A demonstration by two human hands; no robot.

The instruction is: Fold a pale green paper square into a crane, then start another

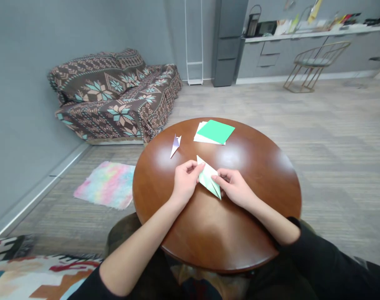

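Observation:
Between my two hands is a folded sheet of origami paper (208, 174), pale green and white, in a narrow diamond shape with a slit at its lower right point. My left hand (187, 177) pinches its upper left edge, thumb on top and fingers curled beneath. On the other side my right hand (233, 183) grips the right edge, its thumb pressed on the paper near the slit. Both hands are just above the round brown table (190, 237). The fingertips under the paper are hidden.
A small folded paper figure (176, 146), white and purple, lies at the table's far left. Beyond my hands sits a stack of square paper (216, 131), green on top with white sheets under it. A patterned sofa (115, 96) and a fluffy pastel rug (105, 183) are to the left.

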